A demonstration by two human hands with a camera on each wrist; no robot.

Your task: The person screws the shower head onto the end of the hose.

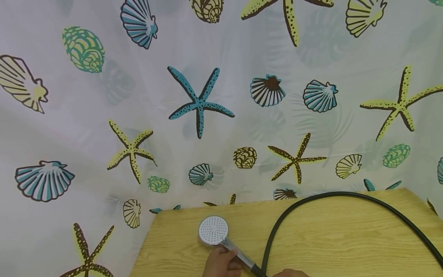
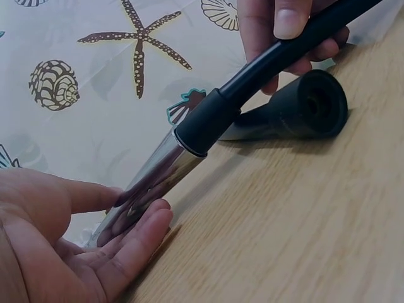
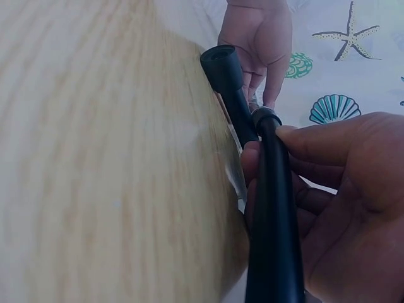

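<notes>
A chrome shower head (image 1: pixel 213 230) with a round, pale, dotted face lies at the near left of the wooden table. My left hand (image 1: pixel 219 264) pinches its chrome handle (image 2: pixel 148 189) between thumb and fingers. A black hose (image 1: pixel 332 194) joins the lower end of the handle through a black collar (image 2: pixel 208 123). Just behind that collar, my right hand (image 3: pixel 353 196) grips the hose with thumb and fingers. Only a small part of the right hand shows at the bottom of the head view. The hose's other end, a wide black fitting (image 2: pixel 309 104), rests beside the joint.
The wooden table (image 1: pixel 180 246) has its far edge against a white curtain (image 1: pixel 221 46) printed with starfish and shells. From the handle, the hose loops back over the table and runs off at the right.
</notes>
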